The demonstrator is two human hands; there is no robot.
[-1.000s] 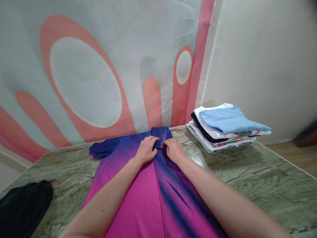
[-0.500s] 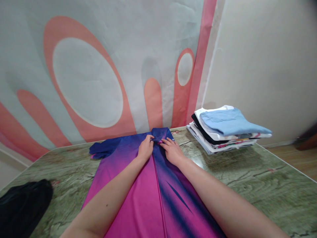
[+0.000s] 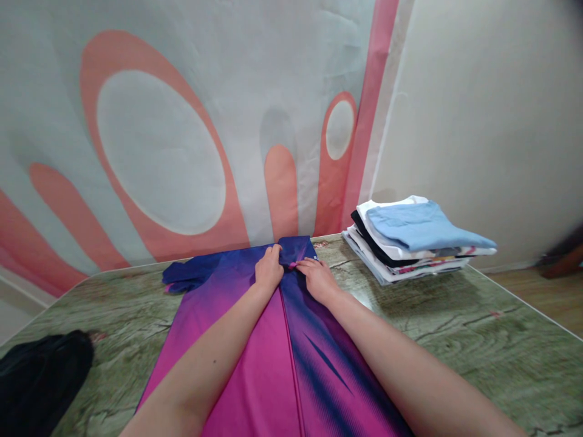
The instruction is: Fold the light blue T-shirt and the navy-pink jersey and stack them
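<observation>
A pink and dark-blue shirt (image 3: 246,376) lies on the table with its right side folded over toward the middle. At the far end, a dark-blue sleeve (image 3: 297,246) is turned over on top of the fold. My left hand (image 3: 269,268) pinches the cloth at the sleeve's left edge, its fingers curled. Close beside it, my right hand (image 3: 317,280) has bent fingers on the sleeve's pink-edged hem and grips it. The fingertips of both hands are partly hidden. The other sleeve (image 3: 189,274) lies loosely bunched at the far left.
A stack of folded clothes (image 3: 419,233), light blue on top, stands at the back right of the wood-patterned table (image 3: 460,331). Black cloth (image 3: 43,376) lies at the near left. Behind the table is a wall covering (image 3: 164,152) with orange shapes.
My left hand's fingers have curled in more at the sleeve. The right hand has shifted slightly along the hem, and the bunched cloth between the hands has moved a little.
</observation>
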